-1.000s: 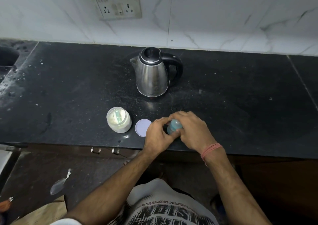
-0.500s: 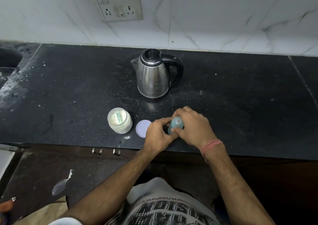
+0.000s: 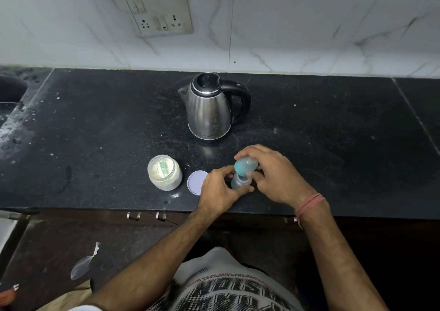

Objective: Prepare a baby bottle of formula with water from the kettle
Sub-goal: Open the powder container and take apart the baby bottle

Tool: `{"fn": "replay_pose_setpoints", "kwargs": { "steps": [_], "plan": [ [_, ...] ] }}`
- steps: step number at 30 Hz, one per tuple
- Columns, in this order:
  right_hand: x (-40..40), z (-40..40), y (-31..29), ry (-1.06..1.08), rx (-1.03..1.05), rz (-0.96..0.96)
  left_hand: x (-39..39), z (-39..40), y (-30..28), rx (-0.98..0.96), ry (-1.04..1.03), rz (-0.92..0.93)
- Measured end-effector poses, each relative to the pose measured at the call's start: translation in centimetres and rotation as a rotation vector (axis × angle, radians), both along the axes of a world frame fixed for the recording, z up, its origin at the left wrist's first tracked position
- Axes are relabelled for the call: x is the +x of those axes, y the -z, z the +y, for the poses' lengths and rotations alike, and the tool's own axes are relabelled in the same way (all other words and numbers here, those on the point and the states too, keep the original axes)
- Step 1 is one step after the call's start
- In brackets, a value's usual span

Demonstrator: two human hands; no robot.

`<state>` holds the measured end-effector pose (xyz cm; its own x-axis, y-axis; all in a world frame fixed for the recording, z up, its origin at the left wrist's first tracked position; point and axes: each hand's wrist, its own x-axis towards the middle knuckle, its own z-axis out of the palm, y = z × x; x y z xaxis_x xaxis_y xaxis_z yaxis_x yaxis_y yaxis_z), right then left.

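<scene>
While the left hand (image 3: 220, 191) wraps its fingers around the body of the baby bottle (image 3: 238, 182) near the front edge of the black counter (image 3: 95, 132), the right hand (image 3: 271, 175) closes over the teal cap (image 3: 245, 165), which sits above the bottle. An open jar of formula (image 3: 164, 172), a scoop inside it, stands just left of its round lid (image 3: 196, 182), which lies flat beside the left hand. The steel kettle (image 3: 209, 110) stands behind, lid shut.
</scene>
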<state>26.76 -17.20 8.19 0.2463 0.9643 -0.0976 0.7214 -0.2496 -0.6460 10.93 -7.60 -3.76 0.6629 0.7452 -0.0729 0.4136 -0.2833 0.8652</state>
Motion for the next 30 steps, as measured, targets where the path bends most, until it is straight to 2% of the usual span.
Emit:
{"fn": "replay_pose_setpoints", "kwargs": {
  "steps": [3,7,10,19,25,30],
  "plan": [
    [0.3,0.0,0.7,0.094,0.048,0.051,0.0,0.2,-0.7,-0.102,0.011,-0.080],
    [0.2,0.0,1.2,0.183,0.113,0.051,-0.2,0.4,-2.3,-0.236,-0.165,-0.191],
    [0.3,0.2,1.1,0.240,0.160,0.054,0.7,0.9,-4.7,-0.491,-0.241,-0.368],
    [-1.0,0.3,0.8,0.282,0.286,0.099,1.0,0.6,-6.4,-0.925,-0.243,-0.402],
    [-0.4,0.2,0.1,0.240,0.328,0.189,1.2,0.2,-7.4,-1.006,-0.274,-0.442],
    [-0.3,0.1,0.0,0.203,0.364,0.170,1.5,-0.2,-7.4,-1.038,-0.326,-0.478]
  ]
}}
